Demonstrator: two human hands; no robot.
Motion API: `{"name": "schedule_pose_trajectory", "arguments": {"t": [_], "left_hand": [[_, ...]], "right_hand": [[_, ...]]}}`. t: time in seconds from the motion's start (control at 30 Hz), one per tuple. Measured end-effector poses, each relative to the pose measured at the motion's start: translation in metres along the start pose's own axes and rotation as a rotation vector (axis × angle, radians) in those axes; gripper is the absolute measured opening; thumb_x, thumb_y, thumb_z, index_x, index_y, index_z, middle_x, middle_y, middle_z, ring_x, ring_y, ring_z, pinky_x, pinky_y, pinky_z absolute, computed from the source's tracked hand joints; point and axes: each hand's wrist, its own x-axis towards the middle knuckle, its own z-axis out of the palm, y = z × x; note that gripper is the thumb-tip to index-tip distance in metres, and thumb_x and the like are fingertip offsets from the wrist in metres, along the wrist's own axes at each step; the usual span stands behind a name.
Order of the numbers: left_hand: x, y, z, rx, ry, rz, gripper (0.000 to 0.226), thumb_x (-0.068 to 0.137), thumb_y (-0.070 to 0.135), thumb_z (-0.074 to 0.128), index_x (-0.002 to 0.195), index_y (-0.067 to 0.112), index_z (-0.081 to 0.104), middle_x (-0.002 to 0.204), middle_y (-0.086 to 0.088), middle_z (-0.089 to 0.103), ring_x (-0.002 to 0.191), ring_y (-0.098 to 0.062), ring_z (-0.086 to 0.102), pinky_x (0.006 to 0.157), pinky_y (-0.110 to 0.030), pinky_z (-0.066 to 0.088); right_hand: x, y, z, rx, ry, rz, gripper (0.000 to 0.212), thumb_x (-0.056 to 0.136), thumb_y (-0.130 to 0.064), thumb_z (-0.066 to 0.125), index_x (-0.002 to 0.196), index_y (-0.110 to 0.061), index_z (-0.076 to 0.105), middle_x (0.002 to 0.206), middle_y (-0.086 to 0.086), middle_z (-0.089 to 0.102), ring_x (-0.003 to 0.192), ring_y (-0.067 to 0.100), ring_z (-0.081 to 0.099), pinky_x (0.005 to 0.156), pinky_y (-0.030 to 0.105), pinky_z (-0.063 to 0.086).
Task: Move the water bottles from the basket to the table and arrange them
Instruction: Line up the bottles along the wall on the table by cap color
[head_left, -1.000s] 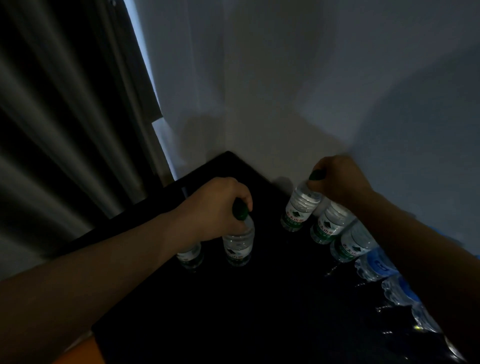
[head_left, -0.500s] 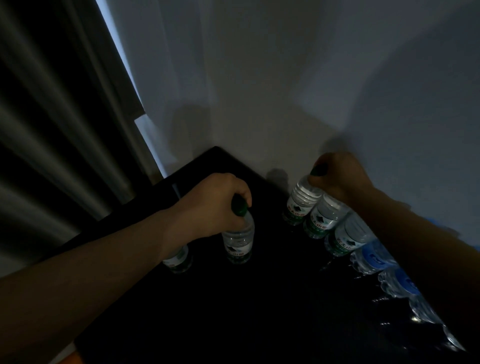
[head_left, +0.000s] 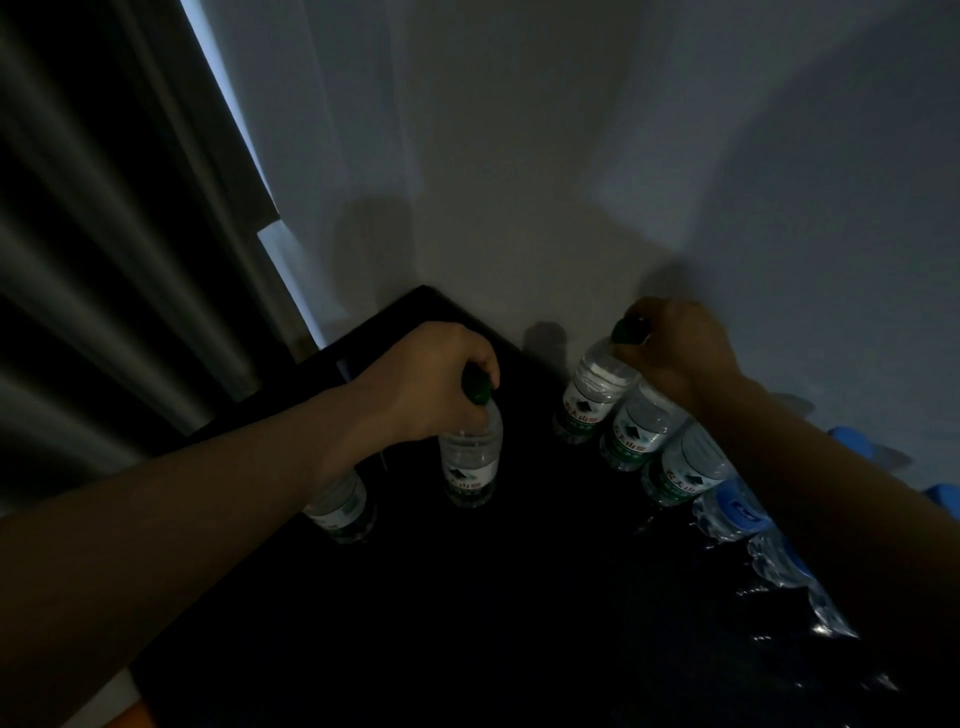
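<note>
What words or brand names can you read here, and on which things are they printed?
"农夫山泉": green-and-white label of the second bottle in the right-hand row.
"农夫山": label of the third bottle, the rest hidden.
Blurred: the same label on the first bottle, gripped by the right hand.
Too dark: characters on the middle bottle, gripped by the left hand.
Unreadable: print on the blue-labelled bottle.

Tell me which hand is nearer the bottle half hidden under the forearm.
Left. The left hand grips the neighbouring bottle by its cap, beside the half-hidden bottle; the right hand grips the end bottle of the wall row, farther off.
</note>
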Motion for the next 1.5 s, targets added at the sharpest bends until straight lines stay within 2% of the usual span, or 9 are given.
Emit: {"name": "schedule_pose_trajectory", "arguments": {"t": [0.17,0.3,0.43,0.63,0.77,0.9,1.07,1.23,1.5], "left_hand": [[0.026,-0.002,0.003,0.022,-0.016,0.032,0.03,0.064,0.01,0.077,0.093,0.015,0.07,0.099,0.001,0.063,0.089,-0.008,0.054,0.065,-0.017,0.038],[0.055,0.003,-0.001,0.057,0.021,0.044,0.031,0.066,0.011,0.078,0.096,0.008,0.071,0.104,-0.005,0.065,0.091,-0.013,0.056,0.075,-0.019,0.041],[0.083,0.006,0.0,0.076,0.037,0.054,0.035,0.065,0.013,0.079,0.098,0.007,0.07,0.105,-0.008,0.063,0.093,-0.015,0.055,0.075,-0.019,0.038],[0.123,0.007,0.01,0.165,0.035,0.069,0.04,0.066,0.018,0.08,0.102,0.007,0.069,0.108,-0.011,0.063,0.1,-0.025,0.058,0.082,-0.03,0.046],[0.145,0.009,0.018,0.197,0.024,0.076,0.037,0.069,0.007,0.073,0.105,0.004,0.068,0.11,-0.015,0.064,0.102,-0.028,0.059,0.083,-0.029,0.044],[0.157,0.009,0.026,0.167,0.041,0.066,0.034,0.074,0.0,0.066,0.108,0.002,0.066,0.114,-0.018,0.063,0.105,-0.029,0.057,0.08,-0.023,0.037],[0.168,0.011,0.031,0.175,0.027,0.089,0.034,0.076,0.0,0.065,0.11,0.001,0.065,0.115,-0.019,0.062,0.106,-0.03,0.056,0.079,-0.024,0.038],[0.174,0.008,0.035,0.175,0.004,0.111,0.033,0.075,-0.003,0.062,0.108,0.0,0.066,0.112,-0.019,0.064,0.104,-0.029,0.058,0.074,-0.016,0.031],[0.174,0.01,0.037,0.175,0.004,0.137,0.034,0.074,-0.002,0.065,0.108,0.001,0.066,0.113,-0.018,0.064,0.104,-0.029,0.058,0.076,-0.019,0.034]], "right_hand": [[-0.02,-0.001,0.002,0.104,0.106,0.017,0.045,0.085,-0.024,0.066,0.126,-0.01,0.055,0.121,0.015,0.061,0.109,0.034,0.056,0.089,0.034,0.044],[-0.054,-0.008,0.007,0.217,0.297,-0.061,0.023,0.084,-0.017,0.066,0.106,-0.009,0.065,0.106,0.01,0.063,0.098,0.03,0.057,0.076,0.026,0.035],[-0.088,-0.013,0.017,0.242,0.189,-0.118,0.012,0.083,-0.018,0.067,0.093,-0.011,0.067,0.092,0.008,0.066,0.082,0.024,0.062,0.07,0.024,0.04],[-0.12,-0.002,0.033,0.282,-0.054,-0.01,0.027,0.083,-0.02,0.069,0.11,-0.017,0.065,0.109,0.0,0.063,0.092,0.015,0.061,0.079,0.027,0.049],[-0.128,0.008,0.044,0.257,-0.156,0.039,0.034,0.087,-0.027,0.065,0.12,-0.024,0.059,0.118,-0.005,0.059,0.102,0.01,0.058,0.084,0.022,0.048],[-0.131,0.013,0.053,0.227,-0.188,0.05,0.035,0.086,-0.031,0.064,0.12,-0.028,0.058,0.118,-0.008,0.059,0.101,0.007,0.058,0.08,0.015,0.042],[-0.132,0.017,0.06,0.247,-0.201,0.058,0.032,0.085,-0.031,0.065,0.117,-0.028,0.06,0.115,-0.009,0.059,0.1,0.007,0.059,0.082,0.017,0.045],[-0.134,0.021,0.064,0.262,-0.208,0.057,0.033,0.085,-0.031,0.066,0.118,-0.029,0.059,0.116,-0.01,0.058,0.099,0.005,0.057,0.084,0.017,0.046],[-0.13,0.024,0.065,0.253,-0.218,0.07,0.036,0.086,-0.03,0.065,0.121,-0.026,0.059,0.121,-0.007,0.058,0.104,0.007,0.058,0.088,0.02,0.047]]}}
